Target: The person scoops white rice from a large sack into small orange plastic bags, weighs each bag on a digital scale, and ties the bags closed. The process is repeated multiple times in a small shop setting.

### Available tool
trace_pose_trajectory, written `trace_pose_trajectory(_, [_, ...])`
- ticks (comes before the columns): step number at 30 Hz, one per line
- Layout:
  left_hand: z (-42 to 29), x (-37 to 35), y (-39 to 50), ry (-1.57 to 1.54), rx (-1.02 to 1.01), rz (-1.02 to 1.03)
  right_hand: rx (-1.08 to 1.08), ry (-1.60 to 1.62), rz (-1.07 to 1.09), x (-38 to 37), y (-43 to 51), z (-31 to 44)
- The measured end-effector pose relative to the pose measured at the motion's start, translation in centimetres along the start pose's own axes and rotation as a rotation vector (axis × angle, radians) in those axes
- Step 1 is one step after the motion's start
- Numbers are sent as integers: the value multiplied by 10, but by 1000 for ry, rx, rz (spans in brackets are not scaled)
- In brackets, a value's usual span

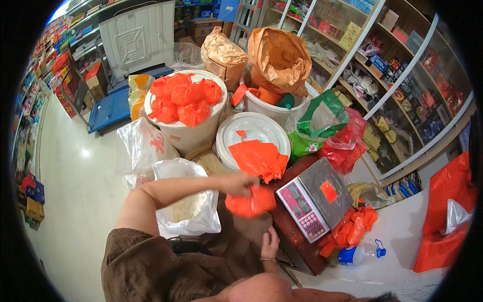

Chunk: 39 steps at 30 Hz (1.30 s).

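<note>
My left hand (pixel 241 184) grips the gathered top of a filled red plastic bag (pixel 251 202), which hangs above my lap and is blurred. Lower down, my right hand (pixel 270 243) rests by the brown cloth on my lap, beside the dark red stand; its fingers are loosely bent with nothing seen in them. A white sack of pale grain or powder (pixel 186 207) stands open under my left forearm. Flat red plastic bags (pixel 256 154) are piled on a white bucket lid (pixel 226 130) just beyond my left hand. To the right, a digital scale (pixel 324 192) bears a red scrap.
Several tied red bags (pixel 185 94) sit on a white barrel (pixel 185 139). Behind are brown paper sacks (pixel 279 56) and a white tub (pixel 260 104). Right are crumpled red bags (pixel 353 226), a plastic bottle (pixel 362 255) and glass cabinets (pixel 396 87). A blue platform cart (pixel 109 109) stands left.
</note>
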State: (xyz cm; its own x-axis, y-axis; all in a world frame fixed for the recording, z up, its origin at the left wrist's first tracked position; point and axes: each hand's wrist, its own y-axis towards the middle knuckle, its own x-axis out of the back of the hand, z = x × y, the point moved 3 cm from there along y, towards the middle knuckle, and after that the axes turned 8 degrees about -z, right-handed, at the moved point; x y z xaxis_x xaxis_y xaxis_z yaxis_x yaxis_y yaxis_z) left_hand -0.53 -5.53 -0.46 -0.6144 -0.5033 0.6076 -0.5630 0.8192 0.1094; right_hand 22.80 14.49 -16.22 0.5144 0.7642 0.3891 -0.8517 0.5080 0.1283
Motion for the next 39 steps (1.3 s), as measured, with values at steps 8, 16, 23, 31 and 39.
trace_pose_trajectory(8, [108, 277, 66, 859, 143, -696, 389, -519, 62, -43, -7, 31])
trace_pose_trajectory(16, [225, 422, 93, 823, 548, -1214, 259, -514, 80, -47, 4, 37])
trace_pose_trajectory(23, [322, 451, 79, 958, 473, -1356, 137, -507, 150, -55, 12, 45])
trace_pose_trajectory(31, [375, 402, 121, 1195, 736, -670, 57, -509, 184, -64, 22, 56])
trace_pose_trajectory(39, [340, 334, 145, 1243, 357, -841, 230, -456, 216, -78, 63, 70])
